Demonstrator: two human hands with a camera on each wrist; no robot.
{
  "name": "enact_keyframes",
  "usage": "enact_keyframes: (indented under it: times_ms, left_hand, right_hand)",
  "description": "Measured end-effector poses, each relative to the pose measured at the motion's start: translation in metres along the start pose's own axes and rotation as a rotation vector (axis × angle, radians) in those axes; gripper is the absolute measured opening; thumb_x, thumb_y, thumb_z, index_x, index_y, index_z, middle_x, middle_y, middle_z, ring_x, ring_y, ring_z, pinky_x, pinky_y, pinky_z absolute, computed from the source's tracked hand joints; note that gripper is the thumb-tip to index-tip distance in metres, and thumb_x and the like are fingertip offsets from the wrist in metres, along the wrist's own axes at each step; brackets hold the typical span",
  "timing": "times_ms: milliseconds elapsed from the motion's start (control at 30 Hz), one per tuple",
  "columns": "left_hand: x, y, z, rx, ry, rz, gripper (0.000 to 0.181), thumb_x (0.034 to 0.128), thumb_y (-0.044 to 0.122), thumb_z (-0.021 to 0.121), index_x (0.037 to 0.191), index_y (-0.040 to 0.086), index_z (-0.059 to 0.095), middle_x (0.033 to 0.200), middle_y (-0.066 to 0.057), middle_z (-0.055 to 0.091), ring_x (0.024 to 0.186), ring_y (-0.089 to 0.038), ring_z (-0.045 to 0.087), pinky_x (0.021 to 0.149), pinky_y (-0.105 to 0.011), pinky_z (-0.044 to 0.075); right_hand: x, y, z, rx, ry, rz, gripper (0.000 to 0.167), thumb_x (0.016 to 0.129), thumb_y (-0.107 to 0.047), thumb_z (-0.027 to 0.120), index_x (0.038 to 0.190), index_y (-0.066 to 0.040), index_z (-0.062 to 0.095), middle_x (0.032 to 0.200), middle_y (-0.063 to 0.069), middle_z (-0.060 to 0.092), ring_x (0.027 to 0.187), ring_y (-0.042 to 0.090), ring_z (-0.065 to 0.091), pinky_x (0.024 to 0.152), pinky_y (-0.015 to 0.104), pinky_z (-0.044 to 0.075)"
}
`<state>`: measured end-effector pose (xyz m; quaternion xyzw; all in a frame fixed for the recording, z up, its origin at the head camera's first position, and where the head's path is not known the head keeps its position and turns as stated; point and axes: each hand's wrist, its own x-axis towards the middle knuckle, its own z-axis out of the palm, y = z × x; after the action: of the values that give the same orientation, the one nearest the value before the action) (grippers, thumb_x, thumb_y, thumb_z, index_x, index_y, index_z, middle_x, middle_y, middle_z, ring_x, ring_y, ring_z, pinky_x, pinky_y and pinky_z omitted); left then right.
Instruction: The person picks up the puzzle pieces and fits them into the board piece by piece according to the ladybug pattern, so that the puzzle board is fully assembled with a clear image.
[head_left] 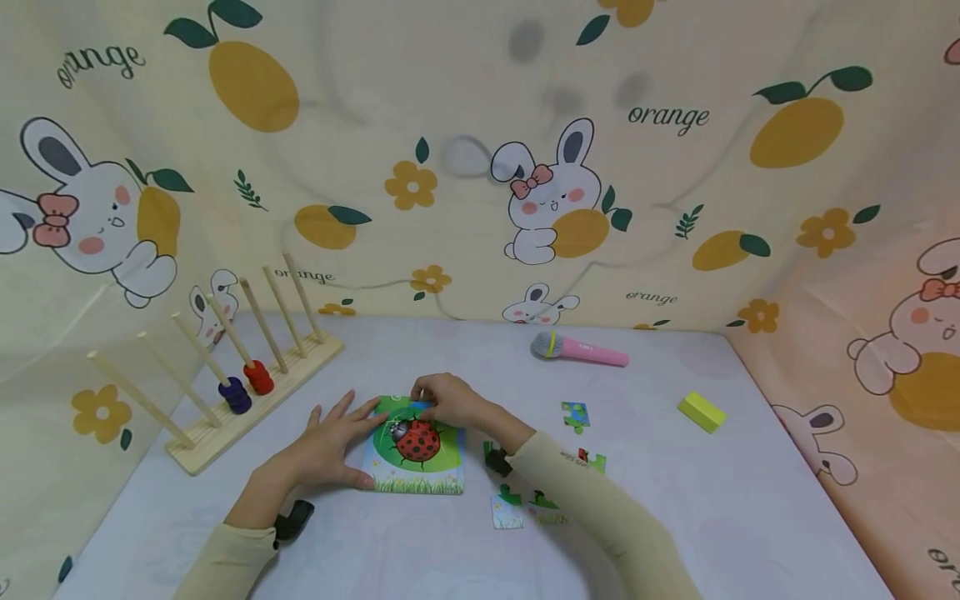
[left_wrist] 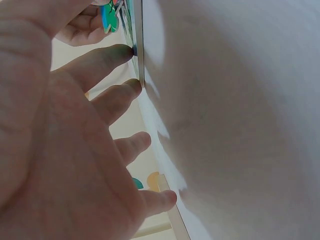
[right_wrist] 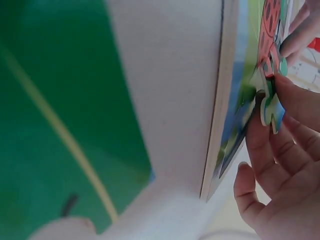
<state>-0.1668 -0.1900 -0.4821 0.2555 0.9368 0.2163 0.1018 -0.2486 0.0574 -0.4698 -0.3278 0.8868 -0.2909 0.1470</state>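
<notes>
A square ladybug jigsaw board lies on the white table, its picture facing up. Along its left side my left hand is spread, fingertips touching the edge, as the left wrist view also shows. Over the board's upper part, my right hand pinches a small jigsaw piece between thumb and fingers. The piece is tilted above the board; whether it touches the board, I cannot tell. Several loose pieces lie to the right, including a blue-green one and a pale one; my right forearm partly covers others.
At the left stands a wooden peg rack with purple rings and red rings. A pink toy microphone lies at the back, a yellow block at the right. A printed curtain rises behind the table.
</notes>
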Motion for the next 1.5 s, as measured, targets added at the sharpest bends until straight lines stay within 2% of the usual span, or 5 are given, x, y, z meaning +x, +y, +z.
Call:
enact_keyframes:
  times_ms: [200,467,800,1500]
  left_hand:
    - [-0.0008,-0.0005,-0.0005,-0.008,0.007,0.008,0.103,0.0656,0.06,0.084,0.149,0.011,0.048,0.161,-0.014,0.029,0.147,-0.052,0.008,0.1,-0.085,0.003]
    - [-0.0005,-0.0002,-0.0005,0.0,0.011,0.013,0.104,0.0649,0.06,0.084,0.149,0.011,0.048,0.161,-0.015,0.029,0.146,-0.053,0.009,0.099,-0.085,0.004]
    - [-0.0004,-0.0003,0.0007,0.001,0.013,0.012,0.103,0.065,0.059,0.085,0.148,0.011,0.048,0.161,-0.014,0.03,0.146,-0.053,0.009,0.099,-0.085,0.005]
    - [-0.0007,0.002,-0.0012,-0.006,0.01,0.005,0.103,0.0651,0.058,0.085,0.148,0.011,0.048,0.161,-0.015,0.03,0.146,-0.052,0.009,0.1,-0.085,0.005]
  right_hand:
    - [0.0007,-0.002,0.0028,-0.058,0.021,0.034,0.021,0.085,-0.01,0.08,0.103,-0.009,0.069,0.088,-0.001,0.065,0.081,0.012,0.059,0.075,0.028,0.05]
    - [0.0017,-0.0054,0.0037,-0.152,0.029,0.055,0.024,0.085,-0.017,0.081,0.106,-0.011,0.07,0.092,-0.002,0.065,0.086,0.013,0.06,0.085,0.035,0.048]
    - [0.0045,-0.0079,0.0045,-0.233,0.021,0.049,0.022,0.086,-0.02,0.08,0.105,-0.011,0.073,0.091,-0.001,0.062,0.086,0.014,0.056,0.078,0.032,0.046]
    - [0.0023,-0.0074,0.0052,-0.206,0.053,0.031,0.023,0.085,-0.016,0.081,0.105,-0.012,0.073,0.092,0.0,0.062,0.087,0.015,0.056,0.078,0.032,0.046]
